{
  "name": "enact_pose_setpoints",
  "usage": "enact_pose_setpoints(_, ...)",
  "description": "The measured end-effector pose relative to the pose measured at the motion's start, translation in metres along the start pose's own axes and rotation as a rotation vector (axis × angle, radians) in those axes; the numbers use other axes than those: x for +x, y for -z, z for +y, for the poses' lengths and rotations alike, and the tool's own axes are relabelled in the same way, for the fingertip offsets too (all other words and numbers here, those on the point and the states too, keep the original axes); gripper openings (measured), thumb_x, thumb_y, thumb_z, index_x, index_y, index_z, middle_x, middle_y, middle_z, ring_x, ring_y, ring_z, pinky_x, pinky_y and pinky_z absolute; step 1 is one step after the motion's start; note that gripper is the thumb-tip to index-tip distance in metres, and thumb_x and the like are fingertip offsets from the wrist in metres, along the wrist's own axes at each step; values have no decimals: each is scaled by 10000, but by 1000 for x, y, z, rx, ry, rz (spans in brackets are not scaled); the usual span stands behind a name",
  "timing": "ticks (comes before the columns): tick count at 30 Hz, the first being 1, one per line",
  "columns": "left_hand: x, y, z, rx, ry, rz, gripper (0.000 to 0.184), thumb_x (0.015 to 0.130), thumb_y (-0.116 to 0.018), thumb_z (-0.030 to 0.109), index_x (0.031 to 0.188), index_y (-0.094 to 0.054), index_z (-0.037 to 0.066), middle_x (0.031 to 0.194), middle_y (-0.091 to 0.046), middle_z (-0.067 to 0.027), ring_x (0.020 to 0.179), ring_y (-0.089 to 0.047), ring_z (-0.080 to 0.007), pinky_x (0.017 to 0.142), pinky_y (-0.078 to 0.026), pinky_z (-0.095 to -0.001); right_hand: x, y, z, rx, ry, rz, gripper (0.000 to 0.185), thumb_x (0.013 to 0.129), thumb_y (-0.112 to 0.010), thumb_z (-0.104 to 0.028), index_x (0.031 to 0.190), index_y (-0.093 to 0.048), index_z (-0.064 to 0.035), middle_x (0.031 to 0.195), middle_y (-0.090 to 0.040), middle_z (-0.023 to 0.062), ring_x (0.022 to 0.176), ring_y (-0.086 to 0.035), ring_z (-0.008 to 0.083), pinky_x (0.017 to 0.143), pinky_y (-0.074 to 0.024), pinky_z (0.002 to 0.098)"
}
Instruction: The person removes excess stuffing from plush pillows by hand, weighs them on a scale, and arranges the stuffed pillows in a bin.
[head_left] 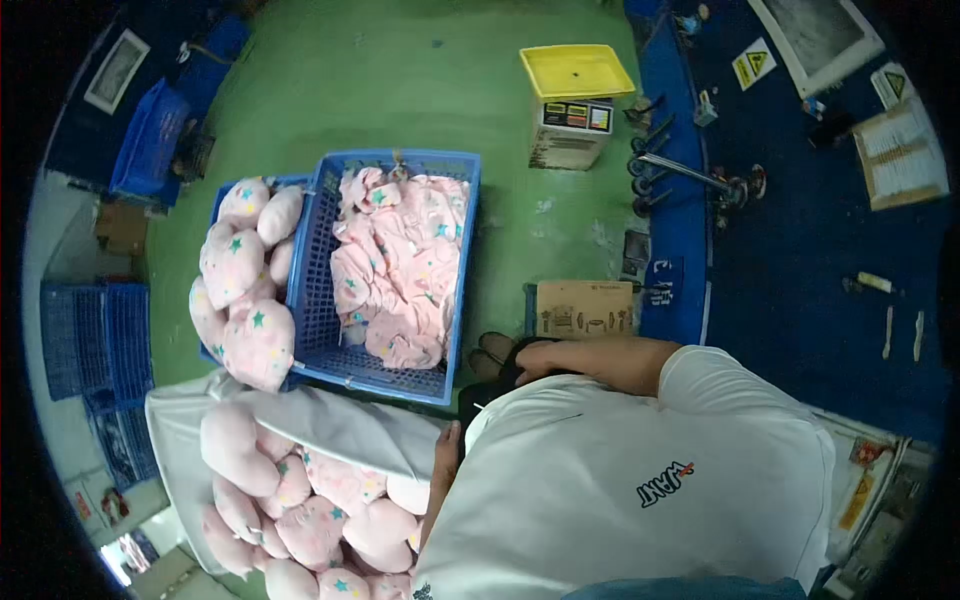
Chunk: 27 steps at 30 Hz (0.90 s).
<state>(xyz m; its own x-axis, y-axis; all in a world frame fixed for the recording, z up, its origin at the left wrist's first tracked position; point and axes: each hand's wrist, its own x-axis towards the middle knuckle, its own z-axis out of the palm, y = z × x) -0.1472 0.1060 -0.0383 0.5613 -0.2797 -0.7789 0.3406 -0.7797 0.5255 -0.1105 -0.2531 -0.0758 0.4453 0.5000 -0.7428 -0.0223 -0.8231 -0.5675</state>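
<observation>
My left hand lies against my dark trousers, its visible fingers fairly straight, with nothing seen in it. The pale cloth sack is right beside it, open and full of stuffed pink cushions, some printed with stars. My right hand rests on the trousers at my front; its fingers are mostly hidden. In front of me, a blue plastic crate holds a heap of limp pink star-print fabric pieces. More plump pink cushions are piled just beyond the crate.
A flattened-looking cardboard box is near my feet. Farther off, a yellow tray sits on a carton. Blue crates are stacked at the left. A metal rod with dark wheels stands along the blue area at right.
</observation>
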Motion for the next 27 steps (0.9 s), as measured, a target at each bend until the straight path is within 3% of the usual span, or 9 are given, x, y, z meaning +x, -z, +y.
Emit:
enact_pose_setpoints(6,30,35,37,180,-329,-53,540,929,-562,377,1344,-586,32,1270,-642,-234,1127,-629,-371,921,-487,-432,-30,24,-17,70,-103,352,597,928,-616,-509,965,-696,81,874,-703,231,792,-658,421,759,-528,497)
enact_pose_setpoints(11,-16,46,88,349,-493,82,541,928,-556,380,1345,-586,35,1273,-638,-240,1132,-627,-374,921,-485,-437,-24,28,-13,94,-163,567,626,900,-627,-557,1007,-708,55,1000,-724,223,797,-642,449,739,-524,527)
enact_pose_setpoints(13,-19,46,97,372,-663,132,542,928,-554,381,1345,-586,36,1274,-637,-242,1135,-626,-376,920,-485,-438,-28,33,-9,59,-179,644,568,908,-627,-517,1005,-703,38,1017,-719,216,806,-640,452,721,-518,524)
enact_pose_setpoints(14,19,47,87,195,-1047,-2,538,927,-554,373,1345,-584,35,1276,-630,-251,1127,-627,-378,915,-484,-444,-30,36,-5,27,-177,679,539,913,-627,-496,1005,-700,30,1026,-717,212,811,-639,453,711,-515,522)
enact_pose_setpoints(18,61,43,83,291,-582,-131,492,928,-554,365,1284,-594,27,1193,-646,-241,1066,-633,-370,883,-485,-439,-41,44,21,-135,-151,796,423,930,-628,-415,1002,-690,-4,1062,-706,198,830,-634,458,674,-502,514)
enact_pose_setpoints(21,90,40,87,300,-474,-173,460,929,-554,359,1238,-602,22,1131,-657,-234,1021,-638,-364,859,-485,-435,-55,52,46,-234,-113,899,335,942,-629,-355,1000,-683,-29,1089,-699,188,844,-631,462,646,-492,508)
enact_pose_setpoints(24,119,32,99,282,-416,-202,431,930,-555,353,1192,-610,16,1069,-669,-227,976,-643,-358,835,-486,-432,-89,63,69,-239,-115,977,210,948,-593,-251,894,-624,-51,920,-664,167,822,-619,399,712,-487,492)
enact_pose_setpoints(26,140,22,112,264,-391,-190,413,931,-555,349,1162,-615,12,1028,-676,-222,945,-646,-355,819,-486,-429,-108,79,90,-24,-149,864,258,953,-598,-274,849,-580,-39,824,-650,188,737,-615,427,652,-470,506)
enact_pose_setpoints(27,150,16,121,255,-388,-178,405,931,-555,347,1147,-618,10,1007,-680,-220,930,-647,-353,811,-487,-428,-116,77,107,-20,-1,911,279,961,-594,-283,838,-562,-34,792,-641,194,707,-608,438,632,-461,509)
